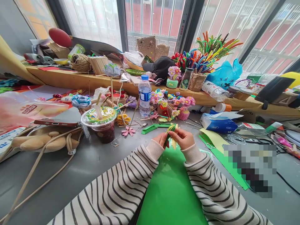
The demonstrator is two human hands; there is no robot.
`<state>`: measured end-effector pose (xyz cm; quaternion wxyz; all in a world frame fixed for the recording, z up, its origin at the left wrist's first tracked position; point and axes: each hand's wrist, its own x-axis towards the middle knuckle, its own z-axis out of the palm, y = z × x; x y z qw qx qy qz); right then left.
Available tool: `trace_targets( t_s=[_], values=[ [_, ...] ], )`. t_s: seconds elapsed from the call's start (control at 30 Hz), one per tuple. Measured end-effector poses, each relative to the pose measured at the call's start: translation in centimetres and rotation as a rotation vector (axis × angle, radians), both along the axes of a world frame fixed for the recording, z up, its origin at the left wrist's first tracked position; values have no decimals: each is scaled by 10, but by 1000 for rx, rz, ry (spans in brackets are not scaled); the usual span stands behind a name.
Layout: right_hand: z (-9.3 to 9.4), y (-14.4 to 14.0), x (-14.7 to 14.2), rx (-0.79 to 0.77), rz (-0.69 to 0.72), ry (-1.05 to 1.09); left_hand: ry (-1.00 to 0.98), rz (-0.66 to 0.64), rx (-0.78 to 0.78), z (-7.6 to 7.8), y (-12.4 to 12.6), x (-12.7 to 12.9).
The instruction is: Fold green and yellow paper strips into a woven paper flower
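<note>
My left hand (161,139) is closed, its fingers pinched on the green part of a small yellow-and-green folded paper piece (173,143). From the other side my right hand (184,137) grips the same piece between thumb and fingers. Thin green strips run along its top; its exact kind is hard to make out. Below both hands lies a large glossy green sheet (173,187). Just beyond them, folded green paper strips (150,128) rest on the grey table.
A lidded drink cup (100,125) and a water bottle (145,100) stand to the left. Craft flowers (161,100) crowd the back. On the right are a blue tissue pack (217,123), scissors (209,145) and green paper (231,165). A phone (57,122) rests on a tan bag (47,140).
</note>
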<state>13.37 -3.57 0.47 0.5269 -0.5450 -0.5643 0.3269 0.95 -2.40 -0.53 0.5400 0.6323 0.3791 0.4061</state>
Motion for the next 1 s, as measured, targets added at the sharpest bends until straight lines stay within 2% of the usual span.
trace_targets(
  t_s=[0.13,0.23,0.37,0.53,0.67,0.77,0.87,1.0],
  values=[
    [5,-2,-3,6,32,20,0,-26,-38,-1,0,0],
    [6,-3,-4,-19,40,53,-7,-1,-98,-4,0,1],
    [6,-3,-4,-61,12,111,-15,86,-53,-7,0,0],
    [9,-4,0,-111,-103,177,-133,260,-35,-2,2,-2],
    [9,-2,2,-136,-120,220,-192,297,-75,2,5,-3],
    [8,0,4,-145,-107,277,-232,280,-107,0,8,-3],
    [8,2,5,-148,-93,318,-306,190,-160,-4,13,-3],
    [8,2,8,-144,-94,340,-469,25,-367,-8,21,-2]
  ],
)
